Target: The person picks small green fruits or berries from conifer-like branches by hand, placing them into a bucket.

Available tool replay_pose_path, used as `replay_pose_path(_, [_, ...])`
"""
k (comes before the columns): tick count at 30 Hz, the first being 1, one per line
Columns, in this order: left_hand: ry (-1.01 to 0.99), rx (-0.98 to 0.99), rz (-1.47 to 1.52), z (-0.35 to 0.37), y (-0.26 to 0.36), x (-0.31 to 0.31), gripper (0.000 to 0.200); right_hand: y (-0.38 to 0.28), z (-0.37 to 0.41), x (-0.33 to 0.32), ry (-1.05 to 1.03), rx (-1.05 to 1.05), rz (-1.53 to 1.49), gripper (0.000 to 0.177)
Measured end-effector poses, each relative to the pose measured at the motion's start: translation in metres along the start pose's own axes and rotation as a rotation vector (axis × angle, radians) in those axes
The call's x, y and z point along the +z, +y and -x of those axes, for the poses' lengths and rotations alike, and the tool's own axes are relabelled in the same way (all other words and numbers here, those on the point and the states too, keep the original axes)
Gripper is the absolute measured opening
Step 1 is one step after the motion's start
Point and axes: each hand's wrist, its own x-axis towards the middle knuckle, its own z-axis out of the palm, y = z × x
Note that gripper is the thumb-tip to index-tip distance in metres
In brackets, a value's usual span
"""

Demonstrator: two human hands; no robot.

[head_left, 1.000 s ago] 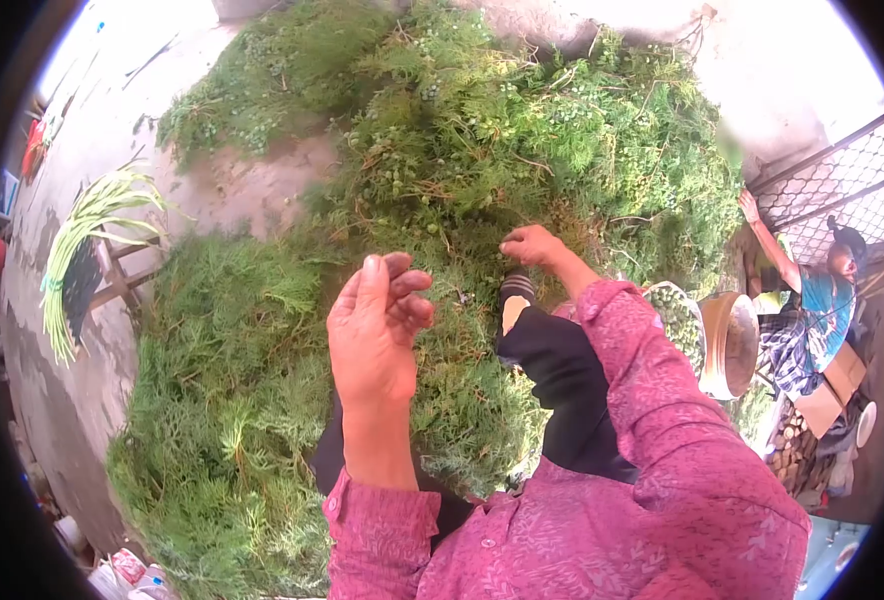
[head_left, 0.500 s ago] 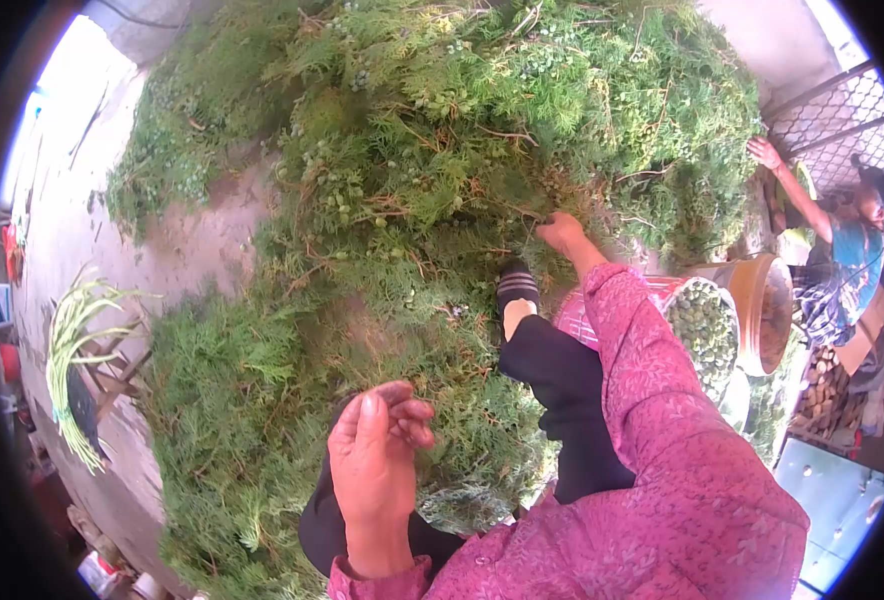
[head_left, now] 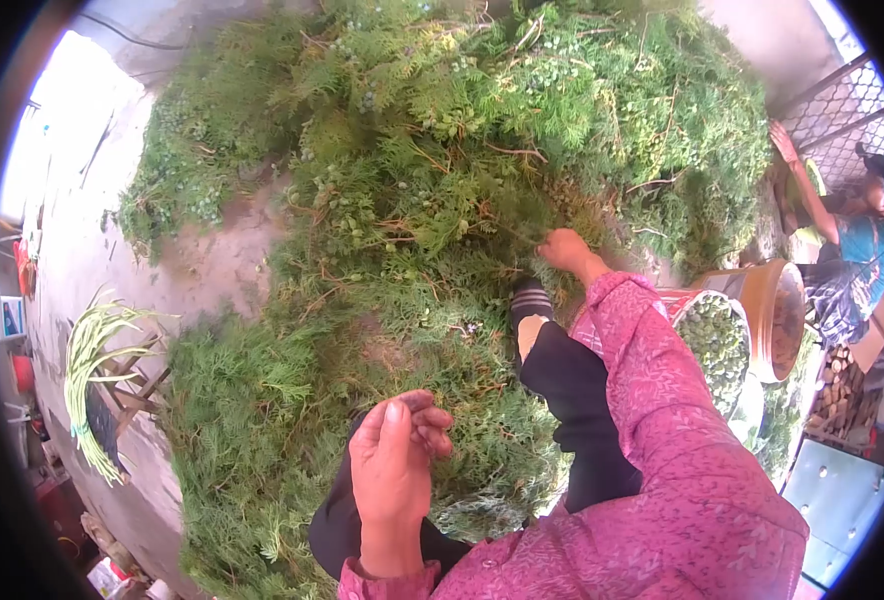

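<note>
My right hand (head_left: 567, 250) is stretched forward, its fingers closed round the end of a leafy cypress branch (head_left: 502, 215) in the pile of cut greenery. My left hand (head_left: 397, 470) hovers palm inward above my lap, with fingers curled towards the thumb. Its fingertips look dark, and whatever lies inside the fingers is hidden. Small round green cones (head_left: 462, 228) dot the branches near my right hand. Below my right forearm stands a bucket filled with green cones (head_left: 712, 335), partly covered by my pink sleeve.
Cut cypress branches (head_left: 252, 400) spread around my foot (head_left: 532, 310). A brown bucket (head_left: 770, 320) stands beside the filled one. Long green beans (head_left: 87, 375) lie over a small stool (head_left: 137, 395) at left. Another person (head_left: 857, 250) sits at right, reaching towards the pile.
The whole view has shifted slightly to the right and down. My right hand stays at the branches, and my left hand keeps its curled shape. The other person's arm has lowered slightly.
</note>
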Motion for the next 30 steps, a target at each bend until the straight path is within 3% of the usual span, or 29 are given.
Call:
replay_pose_path(7, [0.003, 0.128, 0.044, 0.022, 0.003, -0.014, 0.023, -0.037, 0.048, -0.049, 0.236, -0.322, 0.043, 0.033])
replay_pose_path(9, [0.011, 0.157, 0.040, 0.025, -0.003, -0.021, 0.024, -0.070, 0.082, -0.075, 0.069, -0.262, -0.260, 0.035])
replay_pose_path(10, [0.004, 0.180, 0.046, 0.028, -0.008, -0.024, 0.024, -0.084, 0.101, -0.084, 0.087, -0.278, -0.253, 0.035])
replay_pose_path(12, [0.059, 0.165, 0.012, 0.034, -0.018, -0.029, 0.026, -0.106, 0.142, -0.096, 0.002, -0.179, -0.685, 0.036])
replay_pose_path(13, [0.066, 0.167, 0.004, 0.037, -0.026, -0.032, 0.027, -0.114, 0.165, -0.098, 0.070, -0.190, -0.802, 0.035])
replay_pose_path(17, [0.008, 0.169, -0.240, 0.062, -0.050, -0.051, 0.033, -0.120, 0.268, -0.091, 0.242, -0.390, -0.678, 0.030])
replay_pose_path(20, [0.027, 0.210, -0.246, 0.088, -0.056, -0.053, 0.039, -0.117, 0.351, -0.067, 0.417, -0.480, -0.688, 0.028])
replay_pose_path(22, [0.021, 0.231, -0.271, 0.114, -0.050, -0.032, 0.035, -0.122, 0.398, -0.045, 0.690, -0.583, -0.535, 0.026])
replay_pose_path(27, [-0.129, 0.273, -0.221, 0.135, -0.049, -0.008, 0.043, -0.142, 0.476, 0.000, 0.858, -0.855, -0.346, 0.019])
replay_pose_path(30, [0.004, 0.256, -0.103, 0.148, -0.050, -0.016, 0.035, -0.143, 0.501, 0.019, 0.856, -0.952, -0.212, 0.017])
